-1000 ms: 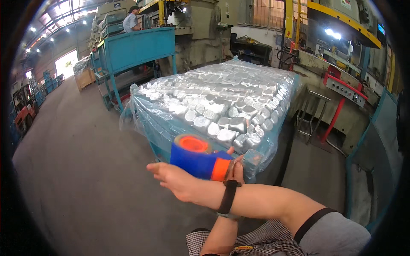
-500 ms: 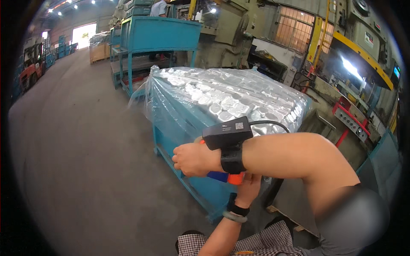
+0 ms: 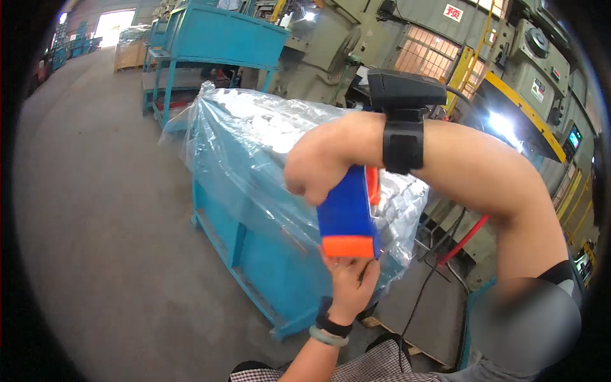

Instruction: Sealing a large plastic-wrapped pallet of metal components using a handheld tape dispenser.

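My right hand [image 3: 316, 159] is closed round the upper part of a boxy blue tool with orange ends [image 3: 345, 207]; its exact kind is not clear. The tool stands roughly upright in front of me, its orange edge lowest. Beneath it, the fingers of my left hand [image 3: 353, 283] are closed against that edge, partly hidden by the tool. Just behind both hands is a blue metal bin [image 3: 254, 254], covered with clear plastic sheeting [image 3: 219, 146]. Silvery metal parts [image 3: 254, 118] lie in rows under the sheeting.
Another blue bin [image 3: 223, 38] on a raised frame stands beyond, at the far left. Large machines [image 3: 534, 95] line the right side, one with a yellow-edged guard. A dark cable [image 3: 423, 293] hangs beside the bin's right side. Grey floor [image 3: 108, 223] runs along the left.
The right hand has lifted and turned, bringing the blue-and-orange tool from mostly hidden to upright and in plain sight. The left hand stays at its lower end. The view has shifted to the right.
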Action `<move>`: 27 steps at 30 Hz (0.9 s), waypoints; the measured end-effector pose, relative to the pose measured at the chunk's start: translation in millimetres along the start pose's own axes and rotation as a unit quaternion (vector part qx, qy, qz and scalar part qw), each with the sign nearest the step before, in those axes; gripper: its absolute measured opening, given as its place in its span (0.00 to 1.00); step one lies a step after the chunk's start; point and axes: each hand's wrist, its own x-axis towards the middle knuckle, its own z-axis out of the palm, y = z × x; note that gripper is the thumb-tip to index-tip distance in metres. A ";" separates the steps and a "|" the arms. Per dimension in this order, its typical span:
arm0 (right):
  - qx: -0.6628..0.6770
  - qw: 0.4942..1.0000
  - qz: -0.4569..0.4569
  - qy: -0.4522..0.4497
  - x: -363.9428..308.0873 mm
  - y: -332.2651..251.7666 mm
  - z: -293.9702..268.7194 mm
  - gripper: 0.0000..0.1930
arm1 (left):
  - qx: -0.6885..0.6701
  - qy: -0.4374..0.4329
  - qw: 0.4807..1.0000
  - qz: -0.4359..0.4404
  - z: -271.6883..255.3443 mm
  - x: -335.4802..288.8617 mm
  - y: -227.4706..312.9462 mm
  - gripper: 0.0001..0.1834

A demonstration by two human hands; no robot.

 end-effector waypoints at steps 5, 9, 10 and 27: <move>0.186 0.981 0.052 -0.019 -4.3 79.1 52.6 0.16 | 0.075 -0.004 0.997 0.022 -8.9 5.4 10.2 0.11; 0.225 0.970 0.088 -0.007 19.7 85.8 65.0 0.16 | 0.056 -0.011 0.998 -0.018 -8.1 1.6 10.5 0.09; 0.188 0.975 0.113 -0.018 19.8 77.0 56.7 0.16 | 0.051 -0.008 0.999 -0.013 -8.8 2.5 9.8 0.09; 0.151 0.973 0.176 0.001 20.5 78.3 59.7 0.17 | 0.266 0.015 0.960 0.081 3.8 -11.4 18.7 0.29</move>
